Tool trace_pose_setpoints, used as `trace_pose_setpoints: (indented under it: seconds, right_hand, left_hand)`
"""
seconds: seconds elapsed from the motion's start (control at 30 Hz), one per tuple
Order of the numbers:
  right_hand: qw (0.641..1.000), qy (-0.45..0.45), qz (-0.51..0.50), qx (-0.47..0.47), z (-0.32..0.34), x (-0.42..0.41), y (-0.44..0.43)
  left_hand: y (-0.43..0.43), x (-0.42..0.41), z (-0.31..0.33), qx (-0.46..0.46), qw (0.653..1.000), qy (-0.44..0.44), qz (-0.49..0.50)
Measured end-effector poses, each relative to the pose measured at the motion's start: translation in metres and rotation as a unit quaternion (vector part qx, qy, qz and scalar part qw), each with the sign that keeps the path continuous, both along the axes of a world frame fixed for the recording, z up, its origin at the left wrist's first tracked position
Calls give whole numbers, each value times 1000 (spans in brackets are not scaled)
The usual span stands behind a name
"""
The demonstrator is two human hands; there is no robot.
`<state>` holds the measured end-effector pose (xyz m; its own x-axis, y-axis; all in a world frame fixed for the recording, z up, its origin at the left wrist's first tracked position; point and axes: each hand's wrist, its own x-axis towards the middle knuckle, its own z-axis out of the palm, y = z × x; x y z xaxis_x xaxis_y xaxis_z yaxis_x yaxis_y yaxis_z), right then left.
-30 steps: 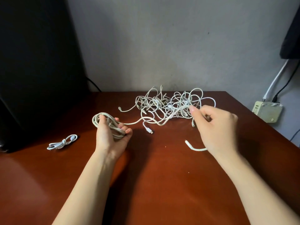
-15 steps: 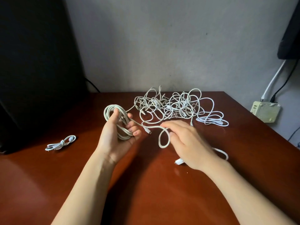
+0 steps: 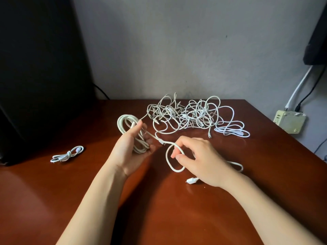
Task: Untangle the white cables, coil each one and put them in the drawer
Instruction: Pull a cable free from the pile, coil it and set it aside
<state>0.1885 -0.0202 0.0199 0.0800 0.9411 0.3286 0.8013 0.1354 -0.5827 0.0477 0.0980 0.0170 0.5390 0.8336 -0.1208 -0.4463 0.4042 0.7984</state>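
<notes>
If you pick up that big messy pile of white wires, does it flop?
Probably floppy: the tangle is thin strands in loose loops, sagging onto the table. It would likely lift as one clump, since the loops cross through each other. Probably light too, being mostly air.

Right hand left tangle — now pinches cable loop beside coil.

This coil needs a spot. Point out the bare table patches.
Bare wood lies between the tied cable and the left hand holding the coil, and across the near-left corner of the table. Crowded: the tangle at the back, and around the right hand, which pinches a loop beside a plug.
</notes>
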Motion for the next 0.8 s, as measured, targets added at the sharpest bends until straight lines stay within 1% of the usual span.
trace_pose_setpoints:
  seconds: [0.03,0.1,0.2,0.27,0.33,0.4,0.47,0.6,0.63,0.73,0.8]
  right_hand:
    - [1000,11,5,7,0,0,0]
    - [1000,22,12,12,0,0,1]
    - [1000,-2,14,15,-4,2,4]
    - [999,-25,19,4,-6,1,4]
    - [997,-72,32,5,-8,1,4]
    - [988,-143,50,4,-9,1,3]
    - [981,-188,45,-3,-12,0,4]
    - [959,-272,-5,82,-21,-3,8]
    - [955,-280,-11,93,-23,-4,9]
    - [958,-264,8,113,-30,-9,14]
    - [965,-246,5,94,-30,-16,14]
  left_hand:
    - [0,1,-1,5,1000,2,8]
    - [0,0,0,-7,1000,-21,8]
    - [-1,-3,6,-69,991,-107,-33]
    - [-2,-5,7,-90,983,-152,-44]
    - [-1,-5,6,-111,975,-186,-45]
    - [2,-7,5,-131,967,-216,-34]
    - [4,-8,4,-146,959,-240,-27]
    - [4,-7,4,-167,948,-271,11]
    - [4,-6,3,-167,946,-277,24]
    - [7,-4,1,-162,940,-293,68]
    - [10,-4,0,-151,934,-306,105]
